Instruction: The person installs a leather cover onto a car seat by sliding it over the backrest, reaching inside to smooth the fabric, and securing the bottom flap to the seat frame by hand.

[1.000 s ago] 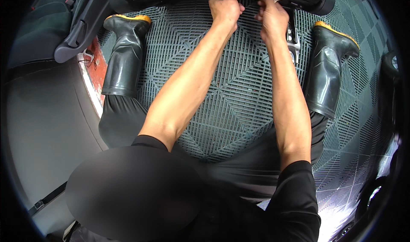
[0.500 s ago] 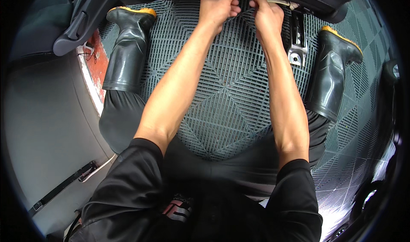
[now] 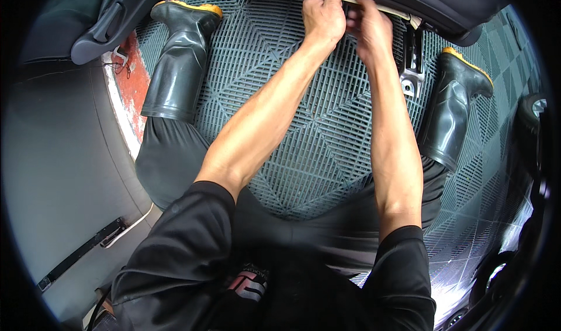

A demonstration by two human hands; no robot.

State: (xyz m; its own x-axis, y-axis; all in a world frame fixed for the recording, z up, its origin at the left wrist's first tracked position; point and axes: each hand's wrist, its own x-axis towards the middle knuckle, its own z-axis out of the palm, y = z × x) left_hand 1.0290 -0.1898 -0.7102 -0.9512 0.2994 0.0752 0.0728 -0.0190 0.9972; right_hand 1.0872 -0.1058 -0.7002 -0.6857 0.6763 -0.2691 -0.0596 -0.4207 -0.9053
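A black car seat part [image 3: 426, 1] lies across the top of the view, with a cream strip [image 3: 383, 8] along its lower edge. My left hand [image 3: 325, 20] is closed at that edge, its fingers curled around the strip's left end; the fingertips are partly hidden. Close beside it, my right hand [image 3: 373, 32] grips the strip with bent fingers, the thumb side lying over it. Just right of my right hand, a metal seat rail [image 3: 412, 65] with a holed bracket end sticks out from beneath the seat part.
Grey-green slatted floor mats [image 3: 310, 120] lie beneath my arms. My legs are spread, in black boots with yellow soles [image 3: 178, 68]. A grey-black panel [image 3: 64, 144] with a dark rail stands at left, near another seat [image 3: 108, 36]. Dark wheeled equipment [image 3: 497, 272] is at lower right.
My left hand has moved right along the seat edge, closer to my right hand, and turned knuckles up. My right hand has shifted slightly right and down. The view has shifted a little.
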